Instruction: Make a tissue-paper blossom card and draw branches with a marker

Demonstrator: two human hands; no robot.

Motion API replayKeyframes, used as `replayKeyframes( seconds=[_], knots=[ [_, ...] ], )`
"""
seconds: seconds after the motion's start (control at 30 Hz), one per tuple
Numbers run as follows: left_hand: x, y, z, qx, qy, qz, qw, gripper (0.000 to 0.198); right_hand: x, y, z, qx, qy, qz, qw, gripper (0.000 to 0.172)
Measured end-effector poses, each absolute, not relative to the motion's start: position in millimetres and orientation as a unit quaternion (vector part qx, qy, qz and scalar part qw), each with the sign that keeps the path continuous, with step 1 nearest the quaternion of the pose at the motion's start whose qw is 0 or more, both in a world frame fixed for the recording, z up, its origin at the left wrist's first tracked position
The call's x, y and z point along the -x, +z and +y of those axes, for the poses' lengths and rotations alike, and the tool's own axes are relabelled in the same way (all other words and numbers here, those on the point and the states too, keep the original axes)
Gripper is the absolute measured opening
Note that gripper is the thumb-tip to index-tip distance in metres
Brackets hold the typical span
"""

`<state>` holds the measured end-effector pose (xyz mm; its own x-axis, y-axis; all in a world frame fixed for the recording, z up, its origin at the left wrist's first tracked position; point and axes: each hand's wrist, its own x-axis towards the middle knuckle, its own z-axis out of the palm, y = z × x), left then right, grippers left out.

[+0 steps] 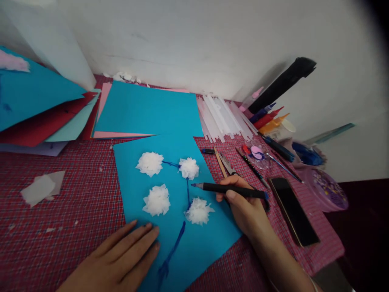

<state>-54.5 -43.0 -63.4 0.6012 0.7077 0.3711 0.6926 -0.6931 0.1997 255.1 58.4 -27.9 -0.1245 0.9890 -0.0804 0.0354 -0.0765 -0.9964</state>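
Observation:
A blue sheet of paper (136,194) lies on the red checked cloth in front of me. Several white tissue puffs (150,163) are stuck on it, joined by dark blue drawn lines (173,247). My right hand (243,207) is closed on a black marker (231,189), its tip pointing left near the upper right puff (189,168). My left hand (121,255) lies flat, fingers stretched out, pressing the sheet's lower left edge.
Stacks of coloured paper (146,109) lie at the back and left. White strips (223,117), paint tubes (267,117), scissors (226,162), a palette (258,154), a dark phone (293,211) and a purple lid (330,188) crowd the right. Tissue scraps (41,188) lie left. A white wall stands behind.

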Motion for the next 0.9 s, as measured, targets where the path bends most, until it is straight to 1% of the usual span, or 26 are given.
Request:
replayKeyframes(
  seconds=[0.07, 0.17, 0.23, 0.33, 0.47, 0.63, 0.8, 0.9],
  knots=[
    [55, -59, -35, -0.906, 0.208, 0.370, 0.002, 0.048, -254, -17, 40, 0.493, 0.532, -0.523, 0.448, 0.022],
    [61, -57, -27, -0.915, 0.191, 0.355, 0.006, 0.048, -253, -4, -1, 0.492, 0.524, -0.572, 0.396, 0.025],
    [65, -59, -26, -0.915, 0.192, 0.354, 0.020, 0.049, -251, -6, -25, 0.499, 0.492, -0.612, 0.366, 0.024],
    [66, -66, -27, -0.921, 0.196, 0.336, 0.022, 0.050, -247, -20, -43, 0.521, 0.422, -0.647, 0.363, 0.023],
    [66, -71, -26, -0.924, 0.192, 0.330, 0.006, 0.052, -244, -34, -42, 0.528, 0.388, -0.660, 0.368, 0.022],
    [65, -70, -26, -0.928, 0.177, 0.327, 0.013, 0.053, -239, -30, -37, 0.507, 0.395, -0.666, 0.378, 0.021],
    [63, -61, -24, -0.927, 0.191, 0.323, 0.015, 0.051, -239, -32, -36, 0.519, 0.406, -0.645, 0.388, 0.023],
    [63, -53, -21, -0.933, 0.169, 0.318, 0.018, 0.050, -240, -33, -36, 0.510, 0.385, -0.668, 0.382, 0.024]
  ],
)
